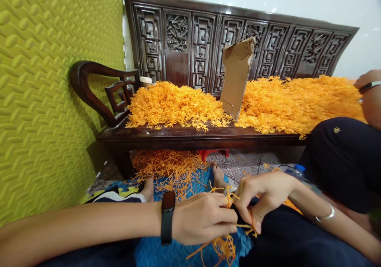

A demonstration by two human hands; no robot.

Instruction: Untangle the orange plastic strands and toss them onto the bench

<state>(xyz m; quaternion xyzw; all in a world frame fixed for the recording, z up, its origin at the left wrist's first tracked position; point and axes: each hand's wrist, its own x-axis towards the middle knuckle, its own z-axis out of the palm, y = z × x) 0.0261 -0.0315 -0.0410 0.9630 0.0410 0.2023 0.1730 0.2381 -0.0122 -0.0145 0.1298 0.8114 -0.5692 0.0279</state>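
My left hand [205, 218], with a dark band on the wrist, is closed around thin orange plastic strands [224, 248]. Some strands stick out above the fingers and others hang below them. Right beside it, my right hand [264, 195] pinches the end of an orange plastic strand between thumb and fingers. That strand runs across the small gap between both hands. Small branched orange plastic pieces lie in a heap [175, 102] on the dark wooden bench in front of me. Under the bench is a pile of loose thin orange strands [175, 168].
A cardboard sheet [235, 76] stands upright on the bench [178, 137], between the left heap and a larger orange heap [297, 102]. Another person's hand [370, 78] and dark-clothed knee [342, 160] are at the right. A blue-capped bottle [298, 171] and red stool [212, 154] are low down.
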